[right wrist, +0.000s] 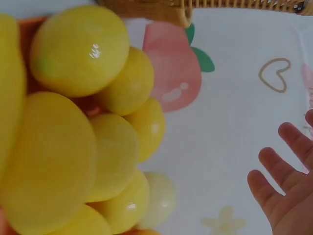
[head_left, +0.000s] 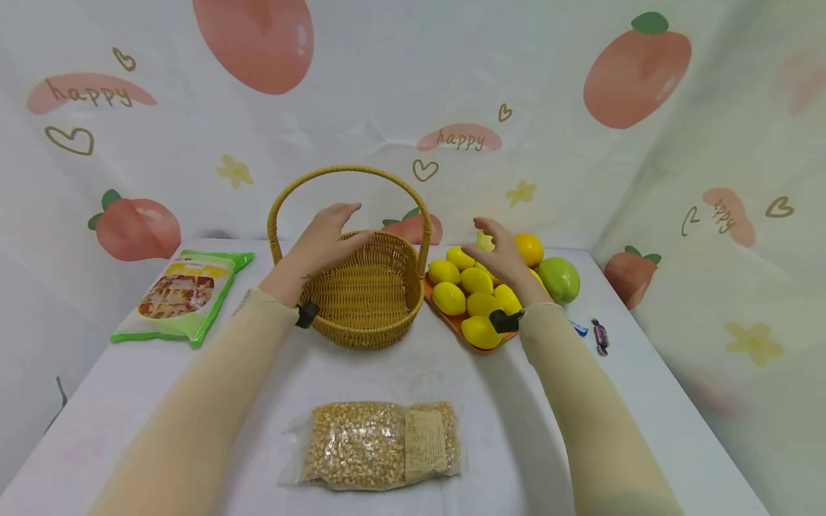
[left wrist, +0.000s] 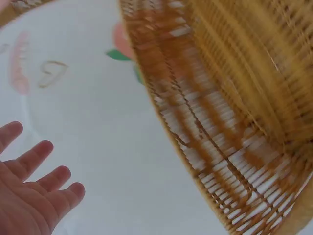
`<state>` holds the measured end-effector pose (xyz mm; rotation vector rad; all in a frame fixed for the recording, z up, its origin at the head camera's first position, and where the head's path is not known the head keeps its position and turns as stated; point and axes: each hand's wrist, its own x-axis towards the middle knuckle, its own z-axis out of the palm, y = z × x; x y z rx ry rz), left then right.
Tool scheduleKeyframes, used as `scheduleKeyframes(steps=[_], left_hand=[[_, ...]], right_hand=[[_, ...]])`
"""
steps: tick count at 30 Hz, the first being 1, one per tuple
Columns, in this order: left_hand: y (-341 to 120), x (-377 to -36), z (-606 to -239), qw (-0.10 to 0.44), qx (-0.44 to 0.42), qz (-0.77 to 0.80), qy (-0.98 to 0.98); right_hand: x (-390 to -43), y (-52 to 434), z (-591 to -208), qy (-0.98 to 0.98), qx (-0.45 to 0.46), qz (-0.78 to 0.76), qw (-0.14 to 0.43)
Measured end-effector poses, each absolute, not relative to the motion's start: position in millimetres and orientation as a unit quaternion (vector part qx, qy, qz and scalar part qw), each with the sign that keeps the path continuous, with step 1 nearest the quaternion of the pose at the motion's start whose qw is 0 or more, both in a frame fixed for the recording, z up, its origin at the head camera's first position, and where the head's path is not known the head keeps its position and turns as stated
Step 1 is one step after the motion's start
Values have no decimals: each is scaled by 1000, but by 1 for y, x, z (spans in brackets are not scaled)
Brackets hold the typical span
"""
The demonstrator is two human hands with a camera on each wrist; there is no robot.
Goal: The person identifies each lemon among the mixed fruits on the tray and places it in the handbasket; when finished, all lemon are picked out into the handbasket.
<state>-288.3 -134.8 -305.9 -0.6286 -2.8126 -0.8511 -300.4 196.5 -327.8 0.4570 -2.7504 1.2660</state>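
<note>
At 6 o'clock from the wicker basket (head_left: 368, 294) lies a kernel bag (head_left: 361, 444), at 9 a green-edged packet (head_left: 183, 295), at 3 an orange tray (head_left: 455, 323) of lemons (head_left: 477, 281), empty left hand (head_left: 327, 240) partly hiding basket, empty right hand (head_left: 505, 252) some lemons.

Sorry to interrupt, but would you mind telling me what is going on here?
A person's left hand is raised near the wicker basket, and their right hand near the yellow lemons on an orange tray. Neither hand grips anything at this moment. A clear bag of kernels lies on the table, closer to the person.
</note>
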Motion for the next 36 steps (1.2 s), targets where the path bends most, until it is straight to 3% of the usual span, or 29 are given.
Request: scheduleKeyframes(steps=[4, 11, 16, 25, 36], left_hand=[[-142, -263, -306, 116, -229, -354, -899], [-156, -218, -326, 252, -228, -491, -802], [-170, -201, -343, 300, -193, -544, -760], [-195, -199, -375, 322, -108, -605, -720], [-203, -214, -399, 278, -5, -678, -681]], right_hand=[[-288, 203, -336, -867, 171, 466, 42], [-268, 208, -350, -835, 172, 522, 27], [-257, 215, -356, -815, 182, 550, 28], [-242, 236, -384, -780, 160, 604, -6], [-222, 250, -414, -781, 161, 603, -6]])
